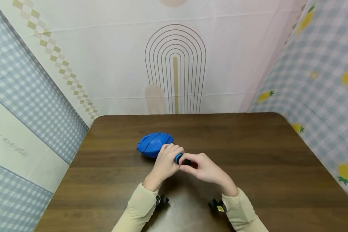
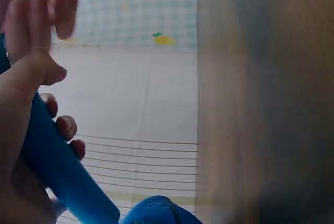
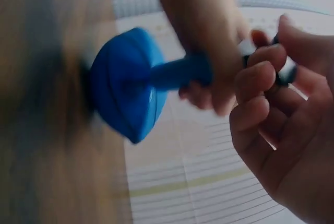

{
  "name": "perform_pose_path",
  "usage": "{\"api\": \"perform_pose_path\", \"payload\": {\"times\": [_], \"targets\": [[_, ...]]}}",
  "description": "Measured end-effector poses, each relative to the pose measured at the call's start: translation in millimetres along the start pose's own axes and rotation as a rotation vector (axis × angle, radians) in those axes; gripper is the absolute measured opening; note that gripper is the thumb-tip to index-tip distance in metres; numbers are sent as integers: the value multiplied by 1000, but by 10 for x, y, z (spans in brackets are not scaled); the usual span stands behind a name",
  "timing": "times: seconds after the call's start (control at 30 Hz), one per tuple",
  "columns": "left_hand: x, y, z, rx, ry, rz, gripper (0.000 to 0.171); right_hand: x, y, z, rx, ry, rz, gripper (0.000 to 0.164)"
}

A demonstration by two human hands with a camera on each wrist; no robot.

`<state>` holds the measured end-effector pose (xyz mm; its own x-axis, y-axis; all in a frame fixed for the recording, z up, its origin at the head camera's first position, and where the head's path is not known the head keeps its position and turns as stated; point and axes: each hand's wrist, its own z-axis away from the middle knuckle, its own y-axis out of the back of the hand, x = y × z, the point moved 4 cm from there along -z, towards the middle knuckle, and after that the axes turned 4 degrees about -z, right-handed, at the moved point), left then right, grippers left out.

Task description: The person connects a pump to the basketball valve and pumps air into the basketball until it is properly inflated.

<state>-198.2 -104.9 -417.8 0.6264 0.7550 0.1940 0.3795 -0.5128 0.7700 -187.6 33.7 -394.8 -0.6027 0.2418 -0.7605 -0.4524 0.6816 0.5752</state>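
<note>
A blue ball with black seam lines sits on the table, its shape squashed and pointed at the ends. A blue tube-shaped ball pump runs from the ball's side. My left hand grips the pump's blue barrel, fingers wrapped round it right beside the ball. The black end of the pump is held in my right hand, its thumb and fingers curled round it. Where the pump's tip meets the ball shows only blurred in the right wrist view.
The brown wooden table spreads around both hands. Behind it hangs a white patterned cloth, with blue checked cloths at the sides. A black wrist camera is strapped at each wrist.
</note>
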Motion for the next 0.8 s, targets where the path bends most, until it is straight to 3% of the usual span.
{"api": "perform_pose_path", "payload": {"times": [0.17,0.3,0.4,0.63,0.8], "targets": [[-70,-40,11,73,18,28,18,-245,118,119,-61,61,127,9],[-128,-70,8,163,17,53,15,-521,275,294,-84,218,206,6],[-139,-81,0,178,7,72,14,-576,315,341,-108,301,192,6],[-142,-40,36,203,2,80,14,-158,96,90,-90,280,35,6],[-81,-111,50,112,-38,33,21,72,-7,9,-13,224,153,6]]}}
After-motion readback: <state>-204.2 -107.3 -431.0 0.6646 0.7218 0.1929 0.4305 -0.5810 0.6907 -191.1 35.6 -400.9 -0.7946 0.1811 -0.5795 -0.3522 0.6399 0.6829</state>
